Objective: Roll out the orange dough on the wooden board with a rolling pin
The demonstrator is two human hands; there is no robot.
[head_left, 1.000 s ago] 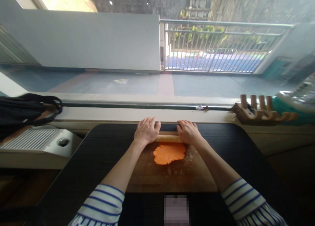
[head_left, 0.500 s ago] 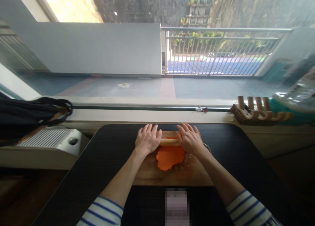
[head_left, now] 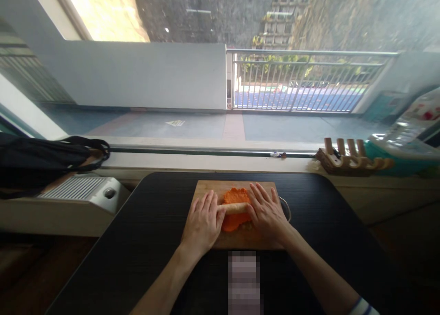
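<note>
1. Behind the right hand (head_left: 268, 214), along its forearm, shows the edge of a white sleeve with blue stripes (head_left: 364, 307).
2. The left hand (head_left: 202, 223) lies with its fingers stretched forward, its palm side over one end of a pale, slim wooden rolling pin (head_left: 236, 208).
3. The right hand covers the pin's other end, its fingers likewise extended and slightly spread.
4. Between the two hands, under the pin, lies a flat, bright orange, ragged-edged sheet of dough (head_left: 236, 195); it shows on both the near and far sides of the pin.
5. Beneath both hands is a rectangular light-brown wooden board (head_left: 237, 242), resting on a black worktop (head_left: 161, 223) with rounded far corners.
6. Just right of the right hand, a thin pale loop (head_left: 288, 208) curves out beside the board.
7. Well left of the left hand stands a white box with a slatted top (head_left: 110, 193), black fabric (head_left: 37, 157) beside it.
8. Beyond the right hand, farther right, sit a brown wooden rack with upright pegs (head_left: 354, 161) and a teal plastic tub (head_left: 381, 150).
9. Farthest ahead of both hands, past the glass, runs a metal railing (head_left: 309, 81).
</note>
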